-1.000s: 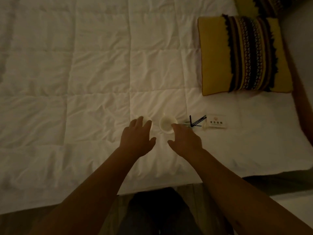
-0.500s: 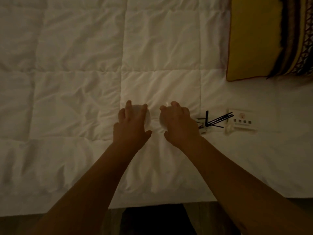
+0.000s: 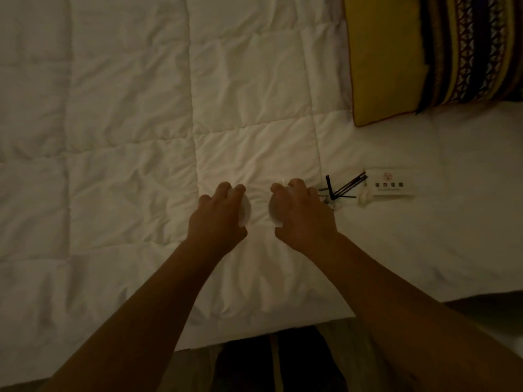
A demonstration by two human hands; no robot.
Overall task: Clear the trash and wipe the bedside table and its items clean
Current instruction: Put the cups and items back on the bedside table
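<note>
A white quilted duvet (image 3: 119, 131) covers the bed and fills most of the dim view, its stitched squares creased. Both bare forearms reach forward from the near edge of the bed. The left hand (image 3: 216, 219) is curled from above over a small white cup (image 3: 245, 211) that sits on the duvet — fingers wrapped over its top, only the cup's right side showing. Just beside it, with a narrow strip of bedding between them, the right hand (image 3: 302, 217) is closed the same way over a second white cup (image 3: 274, 206), of which only the left side is visible. Right of that hand, a loose bunch of thin black sticks (image 3: 343, 186) lies on the duvet, fanned out, close to the knuckles. Touching their far ends is a small white card (image 3: 389, 183) with a round symbol and dark print — too small to read. Farther back on the right rests a yellow cushion (image 3: 387, 60) with dark patterned stripes.
</note>
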